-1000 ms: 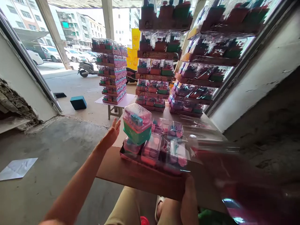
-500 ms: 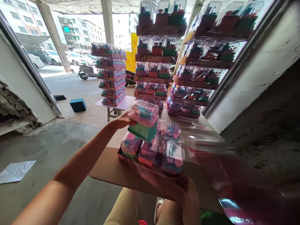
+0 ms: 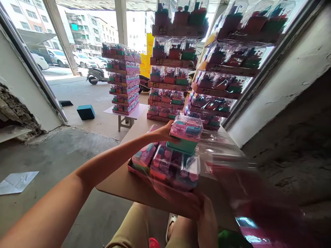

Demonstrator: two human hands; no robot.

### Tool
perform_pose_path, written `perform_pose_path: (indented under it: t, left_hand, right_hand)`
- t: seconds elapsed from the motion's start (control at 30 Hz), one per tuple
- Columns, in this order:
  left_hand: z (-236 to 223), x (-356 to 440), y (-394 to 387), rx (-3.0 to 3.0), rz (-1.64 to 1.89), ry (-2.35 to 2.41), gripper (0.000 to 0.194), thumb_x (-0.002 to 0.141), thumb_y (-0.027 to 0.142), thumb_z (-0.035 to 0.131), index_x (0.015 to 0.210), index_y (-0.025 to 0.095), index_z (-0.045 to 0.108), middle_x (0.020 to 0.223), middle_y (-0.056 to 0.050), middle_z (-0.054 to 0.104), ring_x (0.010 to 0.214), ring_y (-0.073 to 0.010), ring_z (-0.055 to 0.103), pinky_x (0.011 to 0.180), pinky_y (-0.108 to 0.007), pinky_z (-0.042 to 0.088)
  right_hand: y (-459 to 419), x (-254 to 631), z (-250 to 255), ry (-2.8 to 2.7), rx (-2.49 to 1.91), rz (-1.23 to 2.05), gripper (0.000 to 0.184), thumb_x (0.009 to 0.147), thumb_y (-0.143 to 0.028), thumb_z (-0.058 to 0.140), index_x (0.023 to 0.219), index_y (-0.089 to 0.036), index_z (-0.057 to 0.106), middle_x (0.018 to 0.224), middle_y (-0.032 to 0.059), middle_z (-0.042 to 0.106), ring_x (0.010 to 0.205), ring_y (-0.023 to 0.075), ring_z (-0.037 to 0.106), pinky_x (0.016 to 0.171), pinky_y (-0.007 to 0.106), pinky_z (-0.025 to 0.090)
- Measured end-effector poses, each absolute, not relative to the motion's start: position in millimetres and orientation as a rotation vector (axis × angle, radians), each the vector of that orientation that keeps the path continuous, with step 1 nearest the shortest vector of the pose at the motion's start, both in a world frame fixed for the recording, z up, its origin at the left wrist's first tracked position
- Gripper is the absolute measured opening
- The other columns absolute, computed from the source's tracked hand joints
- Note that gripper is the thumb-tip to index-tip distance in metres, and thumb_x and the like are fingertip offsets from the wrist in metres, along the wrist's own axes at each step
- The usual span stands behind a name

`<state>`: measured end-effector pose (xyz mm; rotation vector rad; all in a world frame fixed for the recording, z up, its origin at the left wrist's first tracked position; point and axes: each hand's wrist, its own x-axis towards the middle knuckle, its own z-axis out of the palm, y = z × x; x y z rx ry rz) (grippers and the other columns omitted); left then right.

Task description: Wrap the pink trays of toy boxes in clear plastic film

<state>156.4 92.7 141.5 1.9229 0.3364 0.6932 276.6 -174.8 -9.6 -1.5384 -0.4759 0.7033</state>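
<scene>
My left hand (image 3: 167, 132) grips a small plastic toy box (image 3: 184, 134) with a green base and a clear lid over pink and blue pieces. It holds the box above the back right of a pink cardboard tray (image 3: 132, 169). Similar clear-lidded boxes (image 3: 165, 162) sit in that tray. At the tray's front right corner, my right hand (image 3: 203, 206) is closed on thin clear plastic film (image 3: 170, 196), which runs along the tray's front. Blur partly hides the right fingers.
Tall stacks of filled trays (image 3: 169, 62) stand at the back of the table (image 3: 116, 179), with another stack (image 3: 125, 79) on a stool. Shiny film (image 3: 248, 193) spreads to the right. A blue block (image 3: 86, 112) and white paper (image 3: 18, 182) lie on the floor.
My left hand has carried the green-based box to the right, from over the tray's back left to its back right. My right hand stays at the front corner.
</scene>
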Motion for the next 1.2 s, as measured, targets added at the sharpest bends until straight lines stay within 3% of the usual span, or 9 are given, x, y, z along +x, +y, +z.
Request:
perform_pose_path:
  t: [0.13,0.23,0.37,0.43,0.5,0.67,0.8,1.0,1.2]
  left_hand:
    - [144.9,123.5,89.3,1.891,0.669,0.534,0.109,0.047,0.037,0.082,0.139,0.016,0.027,0.146,-0.019,0.023,0.135,-0.0351,0.022,0.108,-0.045,0.024]
    - [129.5,78.5,79.4,1.670,0.997,0.762,0.091,0.058,0.049,0.073,0.134,0.017,0.034,0.141,-0.017,0.032,0.133,-0.0315,0.028,0.105,-0.042,0.029]
    - [80.7,21.4,49.0,1.312,1.263,1.097,0.059,0.065,0.058,0.064,0.105,0.017,0.053,0.099,-0.006,0.058,0.099,-0.0220,0.055,0.089,-0.034,0.042]
    - [57.1,5.3,31.3,1.251,1.092,1.070,0.050,0.068,0.063,0.058,0.087,0.016,0.057,0.082,-0.003,0.059,0.082,-0.0184,0.057,0.078,-0.032,0.044]
    - [42.6,-2.1,17.4,1.322,0.987,1.008,0.047,0.073,0.062,0.054,0.080,0.016,0.059,0.077,-0.002,0.059,0.078,-0.0172,0.055,0.078,-0.031,0.043]
    - [38.8,-1.8,8.4,1.581,0.953,1.081,0.043,0.072,0.058,0.057,0.078,0.016,0.064,0.097,-0.006,0.053,0.085,-0.0194,0.055,0.077,-0.031,0.046]
    - [32.9,3.1,6.3,1.704,0.935,1.121,0.041,0.070,0.057,0.058,0.067,0.017,0.063,0.096,-0.007,0.051,0.091,-0.0224,0.054,0.082,-0.035,0.046]
    - [25.7,16.2,-13.9,1.705,0.972,1.105,0.027,0.065,0.045,0.070,0.078,0.022,0.072,0.109,-0.007,0.048,0.101,-0.0235,0.053,0.091,-0.037,0.044]
    - [27.9,26.1,-27.7,1.756,0.989,1.168,0.005,0.065,0.029,0.074,0.071,0.029,0.075,0.109,-0.005,0.052,0.107,-0.0250,0.048,0.094,-0.038,0.042]
  right_hand:
    - [-179.0,272.9,-8.6,-0.440,-1.545,0.682,0.060,0.077,-0.069,0.041,0.104,-0.018,0.058,0.099,0.0073,0.065,0.089,0.0228,0.060,0.069,0.033,0.048]
    - [-185.3,267.1,-4.7,-0.491,-1.470,0.703,0.058,0.078,-0.067,0.043,0.106,-0.019,0.057,0.105,0.0076,0.064,0.097,0.0245,0.058,0.077,0.036,0.047]
    - [-186.3,259.6,2.8,-0.687,-1.429,0.622,0.055,0.073,-0.068,0.050,0.096,-0.019,0.063,0.108,0.0087,0.061,0.106,0.0276,0.053,0.093,0.042,0.038]
    - [-181.8,255.3,5.0,-0.759,-1.516,0.495,0.049,0.069,-0.065,0.057,0.084,-0.019,0.067,0.106,0.0082,0.059,0.107,0.0277,0.051,0.095,0.042,0.036]
    - [-176.0,250.6,4.4,-0.782,-1.596,0.387,0.042,0.067,-0.060,0.062,0.072,-0.019,0.068,0.108,0.0081,0.056,0.107,0.0272,0.050,0.095,0.039,0.036]
    - [-167.6,248.3,-5.5,-0.732,-1.717,0.371,0.041,0.061,-0.060,0.063,0.063,-0.019,0.069,0.107,0.0086,0.056,0.106,0.0279,0.048,0.094,0.039,0.038]
    - [-160.1,262.3,-5.1,-0.774,-1.736,0.376,0.039,0.058,-0.057,0.066,0.059,-0.018,0.068,0.109,0.0100,0.056,0.111,0.0307,0.046,0.099,0.043,0.034]
    - [-135.3,286.2,14.5,-0.708,-1.692,0.529,0.037,0.047,-0.052,0.073,0.060,-0.017,0.069,0.114,0.0086,0.056,0.113,0.0320,0.046,0.100,0.045,0.032]
    - [-133.3,293.7,18.2,-0.599,-1.732,0.621,0.038,0.039,-0.051,0.076,0.059,-0.020,0.071,0.108,0.0084,0.062,0.118,0.0359,0.042,0.102,0.048,0.030]
